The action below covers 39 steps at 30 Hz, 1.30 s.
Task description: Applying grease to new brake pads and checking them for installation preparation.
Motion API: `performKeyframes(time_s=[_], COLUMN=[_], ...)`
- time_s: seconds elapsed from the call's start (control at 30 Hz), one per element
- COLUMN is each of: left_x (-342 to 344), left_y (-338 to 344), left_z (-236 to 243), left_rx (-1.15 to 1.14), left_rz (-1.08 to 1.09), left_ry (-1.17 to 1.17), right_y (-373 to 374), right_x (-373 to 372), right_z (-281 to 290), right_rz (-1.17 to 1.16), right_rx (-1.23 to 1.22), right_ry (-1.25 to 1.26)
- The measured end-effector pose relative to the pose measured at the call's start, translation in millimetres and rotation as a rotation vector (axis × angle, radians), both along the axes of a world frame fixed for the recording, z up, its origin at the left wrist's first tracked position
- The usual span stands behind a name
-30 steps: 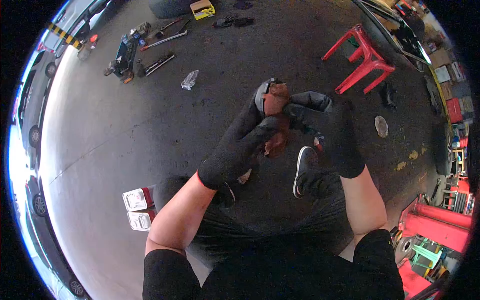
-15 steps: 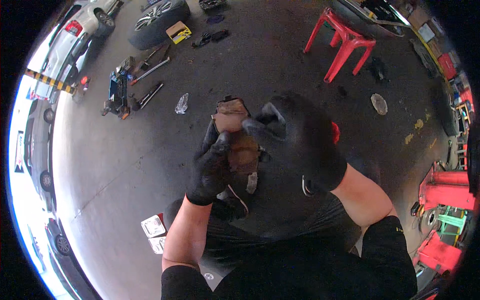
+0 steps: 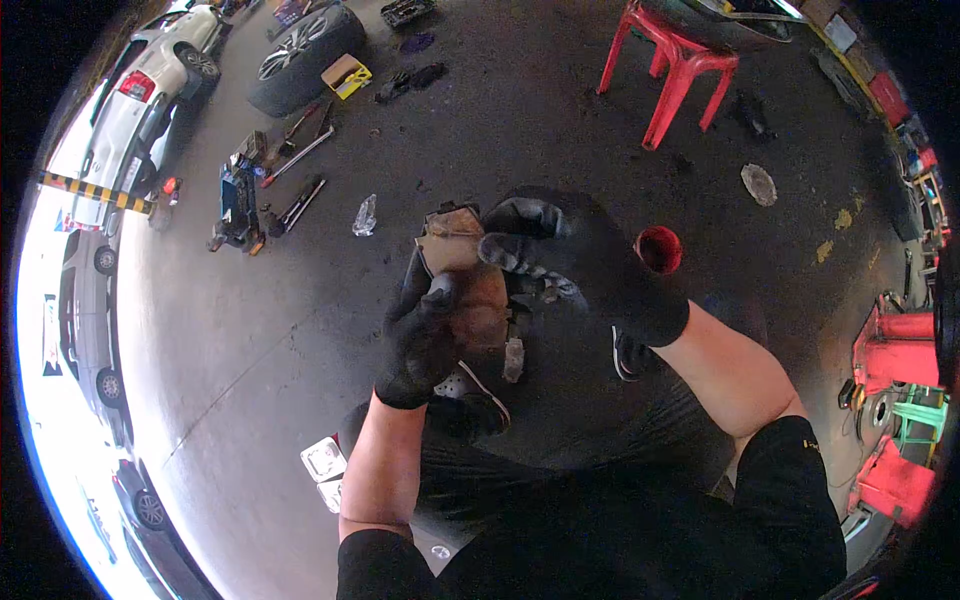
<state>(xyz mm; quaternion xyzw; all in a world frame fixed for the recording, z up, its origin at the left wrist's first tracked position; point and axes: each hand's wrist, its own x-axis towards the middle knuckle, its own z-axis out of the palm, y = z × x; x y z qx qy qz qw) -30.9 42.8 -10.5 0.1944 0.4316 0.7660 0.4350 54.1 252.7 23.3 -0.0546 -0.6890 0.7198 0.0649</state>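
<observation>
View down at two black-gloved hands above a dark floor (image 3: pixel 560 120). The left hand (image 3: pixel 420 335) is closed on a flat, rust-brown pad (image 3: pixel 475 300), its thumb across the near face, other fingers mostly hidden. The pad is just above and left of centre, from the left hand toward 1 o'clock; its long axis runs roughly from 11 to 5 o'clock. It may be two pieces stacked; I cannot tell. The right hand (image 3: pixel 540 250) has bent fingers, tips at the pad's upper edge, so the pad lies toward its 8 o'clock; whether they pinch anything is unclear. The left is nearer. A red container (image 3: pixel 672 265) sits toward the right hand's 3 o'clock.
</observation>
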Motion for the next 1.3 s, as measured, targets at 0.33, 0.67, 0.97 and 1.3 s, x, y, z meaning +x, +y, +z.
performKeyframes(time_s=[0.33,0.67,0.97,1.3], left_x=[-10.2,-13.8,-14.5,-12.4], left_y=[12.4,9.4,8.9,14.3], left_z=[-5.3,10.8,-6.7,0.0], left_rx=[0.078,0.272,0.358,0.239], left_rz=[0.197,0.256,0.176,0.204], left_ry=[-0.070,-0.052,-0.074,-0.173], right_y=[-12.4,-47.2,-52.3,-37.3], right_x=[-14.8,5.6,8.9,-1.0], right_z=[-22.0,-15.1,-29.4,-41.5], right_rz=[-0.134,0.073,-0.021,0.147], right_rx=[-0.226,0.357,0.545,0.432], right_ry=[0.052,0.210,0.377,0.199])
